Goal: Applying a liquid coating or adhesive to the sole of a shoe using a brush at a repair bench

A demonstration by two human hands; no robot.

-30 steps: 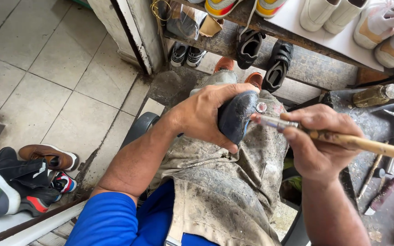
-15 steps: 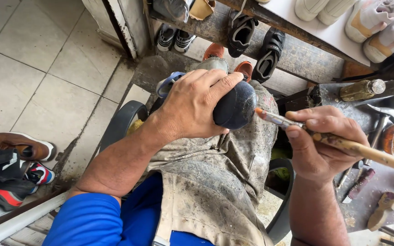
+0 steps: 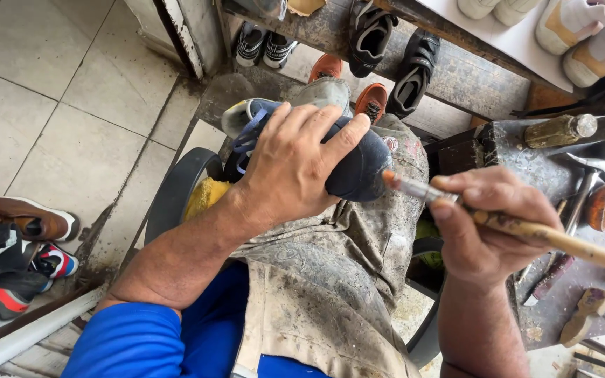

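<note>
So the left hand is wrapping around a dark sneaker, fingers spread over the top and clamping it down on the person's lap, right on a stained grey apron. The shoe's toe is pointing toward the workbench edge on the right, and its blue laces and pale heel end are sticking out past the wrist. The right hand is pinching a brush with a long wooden handle, fingers closed tight around it, and the brush tip is sitting just beside the toe of the sneaker, maybe touching, I can't quite tell. Over at the right, the grimy workbench is carrying a few tools and a small round tin. More shoes are lining the wooden rack along the top, and another pile is lying in the bottom left corner of the tiled floor.
</note>
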